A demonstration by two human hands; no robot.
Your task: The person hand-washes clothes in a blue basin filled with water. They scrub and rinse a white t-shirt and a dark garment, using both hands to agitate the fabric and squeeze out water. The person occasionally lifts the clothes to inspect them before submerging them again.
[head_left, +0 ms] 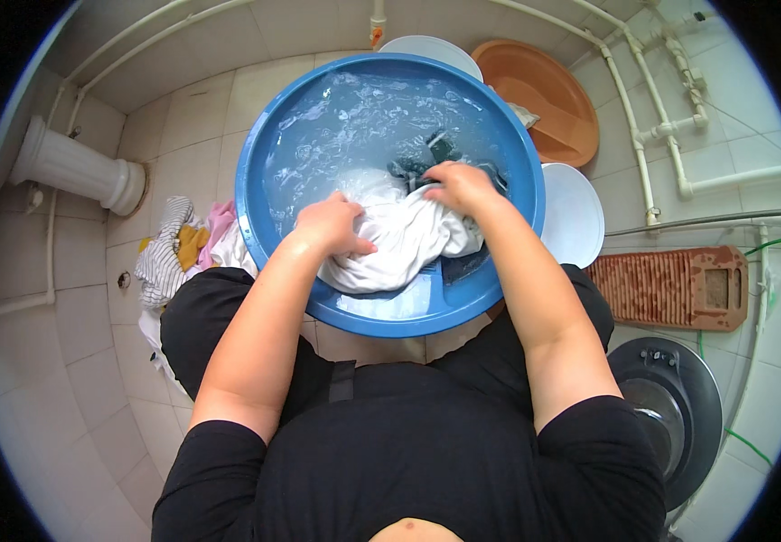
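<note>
A big round blue tub [390, 327] of soapy water stands between my knees. Bunched white cloth [408, 237], wet and partly out of the water, lies against its near side. On the left edge of this cloth rests my left hand [332, 226], its thumb spread away from the fingers. My right hand [462, 187] has its fingers bent into the upper right part of the cloth, gripping a fold. Just beyond that hand, a dark green cloth [439, 144] with pale stripes is half under the water. Suds hide whatever lies deeper.
Left of the tub, a heap of clothes [172, 248] lies on the tiles near a white drainpipe [79, 169]. An orange basin [539, 95] and a white basin [575, 214] stand beyond and right. A reddish-brown washboard [661, 287] and a round grey lid-like object [699, 411] are further right.
</note>
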